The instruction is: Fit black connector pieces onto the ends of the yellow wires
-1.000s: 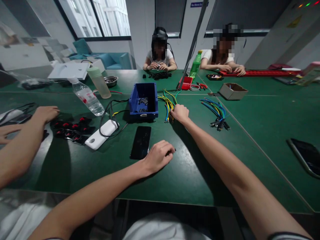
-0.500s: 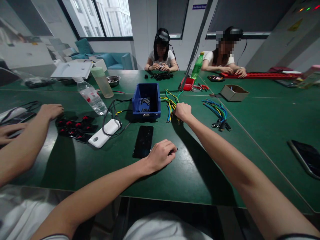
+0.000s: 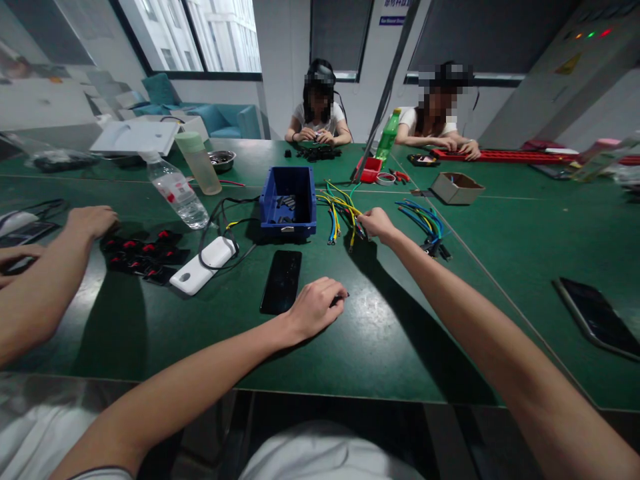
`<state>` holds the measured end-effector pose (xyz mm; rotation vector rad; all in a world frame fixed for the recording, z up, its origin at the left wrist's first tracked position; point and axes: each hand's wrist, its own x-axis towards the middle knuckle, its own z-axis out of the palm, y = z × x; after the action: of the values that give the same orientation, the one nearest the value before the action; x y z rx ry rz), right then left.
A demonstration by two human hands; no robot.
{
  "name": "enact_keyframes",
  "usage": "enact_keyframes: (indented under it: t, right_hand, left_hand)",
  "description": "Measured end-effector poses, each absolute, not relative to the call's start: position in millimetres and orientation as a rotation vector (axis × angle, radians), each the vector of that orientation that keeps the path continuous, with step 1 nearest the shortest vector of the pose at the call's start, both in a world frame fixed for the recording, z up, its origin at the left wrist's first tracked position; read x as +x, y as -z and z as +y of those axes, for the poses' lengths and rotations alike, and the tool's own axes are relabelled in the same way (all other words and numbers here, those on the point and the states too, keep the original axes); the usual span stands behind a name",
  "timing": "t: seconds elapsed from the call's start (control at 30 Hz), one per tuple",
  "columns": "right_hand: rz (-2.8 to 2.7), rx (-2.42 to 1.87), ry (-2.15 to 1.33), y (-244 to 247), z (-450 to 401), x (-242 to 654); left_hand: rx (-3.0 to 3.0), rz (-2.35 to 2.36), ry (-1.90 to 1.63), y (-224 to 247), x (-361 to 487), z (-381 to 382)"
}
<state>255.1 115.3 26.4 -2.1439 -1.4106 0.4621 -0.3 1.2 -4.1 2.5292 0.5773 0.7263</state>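
My left hand [image 3: 320, 307] rests on the green table beside a black smartphone [image 3: 281, 283]. Its fingers are curled closed, and a small dark tip pokes out past them; what it belongs to is hidden. My right hand [image 3: 380, 223] reaches forward to a loose bunch of yellow, blue and green wires [image 3: 334, 212] with metal lugs at their ends. Its fingers are pinched on a yellow wire at the bunch's right side. Left of the bunch stands a blue bin [image 3: 288, 223] holding small black sleeve-like pieces. Further right lies a second bundle of wires [image 3: 425, 220] with black ends.
A white power bank [image 3: 203, 267] with a cable, a water bottle [image 3: 177, 190] and black-and-red parts [image 3: 145, 257] are on the left, near another person's arm [image 3: 60, 280]. A cardboard box [image 3: 457, 189] and another phone [image 3: 597, 317] are to the right. Two people sit opposite.
My right hand has shifted right, from over the wire bunch to its right edge, pinching a yellow wire. My left hand stays by the phone. The view has turned slightly.
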Motion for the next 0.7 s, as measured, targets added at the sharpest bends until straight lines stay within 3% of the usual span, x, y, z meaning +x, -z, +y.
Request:
enact_keyframes:
  t: [0.4, 0.7]
  right_hand:
    - [-1.400, -1.710, -0.689, -32.7, 60.1, 257.5]
    - [-1.278, -1.671, -0.717, -20.8, 28.0, 254.5]
  left_hand:
    - [2.497, 0.648, -0.723, 6.0, 1.1, 0.0]
    - [2.535, 0.707, -0.717, 6.6, 2.4, -2.7]
